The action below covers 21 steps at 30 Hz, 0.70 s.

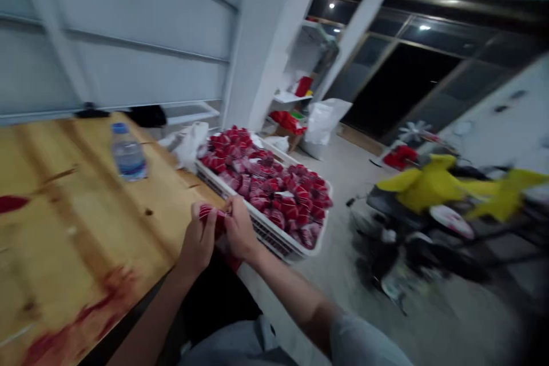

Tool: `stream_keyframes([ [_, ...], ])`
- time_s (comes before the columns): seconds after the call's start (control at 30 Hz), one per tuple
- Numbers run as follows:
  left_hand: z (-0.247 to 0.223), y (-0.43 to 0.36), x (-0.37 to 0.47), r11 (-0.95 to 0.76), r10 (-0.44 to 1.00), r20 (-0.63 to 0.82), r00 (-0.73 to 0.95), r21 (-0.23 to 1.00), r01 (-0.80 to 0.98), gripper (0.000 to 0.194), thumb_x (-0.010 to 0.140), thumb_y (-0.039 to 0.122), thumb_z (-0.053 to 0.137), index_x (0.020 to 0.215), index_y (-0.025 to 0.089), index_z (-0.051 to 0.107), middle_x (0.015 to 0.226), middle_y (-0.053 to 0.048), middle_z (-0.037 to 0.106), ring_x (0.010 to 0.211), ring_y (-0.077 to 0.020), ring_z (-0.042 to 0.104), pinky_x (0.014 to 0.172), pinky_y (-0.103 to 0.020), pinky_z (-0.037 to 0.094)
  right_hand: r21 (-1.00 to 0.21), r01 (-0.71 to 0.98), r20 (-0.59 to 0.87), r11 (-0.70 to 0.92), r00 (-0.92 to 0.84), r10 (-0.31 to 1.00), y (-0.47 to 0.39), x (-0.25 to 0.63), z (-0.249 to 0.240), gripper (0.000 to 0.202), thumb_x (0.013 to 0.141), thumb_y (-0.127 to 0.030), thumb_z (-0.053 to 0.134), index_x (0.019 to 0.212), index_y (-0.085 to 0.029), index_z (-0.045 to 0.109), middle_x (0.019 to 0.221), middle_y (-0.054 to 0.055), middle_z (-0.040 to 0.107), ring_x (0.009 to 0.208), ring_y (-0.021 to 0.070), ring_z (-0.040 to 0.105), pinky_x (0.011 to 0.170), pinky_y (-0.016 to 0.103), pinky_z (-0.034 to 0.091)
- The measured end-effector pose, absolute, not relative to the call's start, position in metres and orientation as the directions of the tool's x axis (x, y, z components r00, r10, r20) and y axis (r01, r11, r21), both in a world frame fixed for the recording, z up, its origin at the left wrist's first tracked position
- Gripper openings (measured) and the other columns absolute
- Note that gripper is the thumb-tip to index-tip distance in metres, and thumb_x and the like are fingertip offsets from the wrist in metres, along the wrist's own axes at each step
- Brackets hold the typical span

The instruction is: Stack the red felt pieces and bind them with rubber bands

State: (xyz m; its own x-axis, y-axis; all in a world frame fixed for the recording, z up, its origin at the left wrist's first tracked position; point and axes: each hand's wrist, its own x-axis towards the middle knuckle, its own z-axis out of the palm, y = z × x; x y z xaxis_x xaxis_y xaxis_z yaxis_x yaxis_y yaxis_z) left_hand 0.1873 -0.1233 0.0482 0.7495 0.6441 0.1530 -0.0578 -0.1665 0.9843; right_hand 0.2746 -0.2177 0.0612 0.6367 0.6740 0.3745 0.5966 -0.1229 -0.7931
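Observation:
In front of my body, close to the table's edge, I hold a small red bundle with white stripes (207, 213) between both hands. My left hand (199, 240) has its fingers wrapped round the left side of it. My right hand (241, 230) is closed at the bundle's right end, its fingertips pinched together. The palms and fingers cover part of the bundle. Just beyond my right hand stands a white plastic basket (281, 249), heaped with similar red striped bundles (261, 183). Motion blur hides their finer detail.
The wooden table (163, 183) on the left bears a water bottle (127, 154) and red stains. A white plastic bag (193, 143) lies by the basket. White sacks (321, 123) stand behind on the floor. To the right is a scooter-like vehicle with yellow covers (429, 183).

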Motion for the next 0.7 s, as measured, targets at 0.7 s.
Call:
stream_keyframes([
  [0.7,0.052,-0.083,0.325,-0.469,0.240,0.052,0.969,0.880,0.069,0.029,0.085,0.042,0.055,0.100,0.019,0.063,0.098,-0.007,0.067,0.081,-0.0200,0.061,0.069,-0.031,0.049,-0.142,0.696,-0.168,-0.704,0.684,0.710,-0.366,0.590,0.124,0.021,0.088,-0.026,0.050,0.088,-0.016,0.068,0.083,0.011,0.073,0.072,0.0210,0.066,0.068,0.030,0.047],
])
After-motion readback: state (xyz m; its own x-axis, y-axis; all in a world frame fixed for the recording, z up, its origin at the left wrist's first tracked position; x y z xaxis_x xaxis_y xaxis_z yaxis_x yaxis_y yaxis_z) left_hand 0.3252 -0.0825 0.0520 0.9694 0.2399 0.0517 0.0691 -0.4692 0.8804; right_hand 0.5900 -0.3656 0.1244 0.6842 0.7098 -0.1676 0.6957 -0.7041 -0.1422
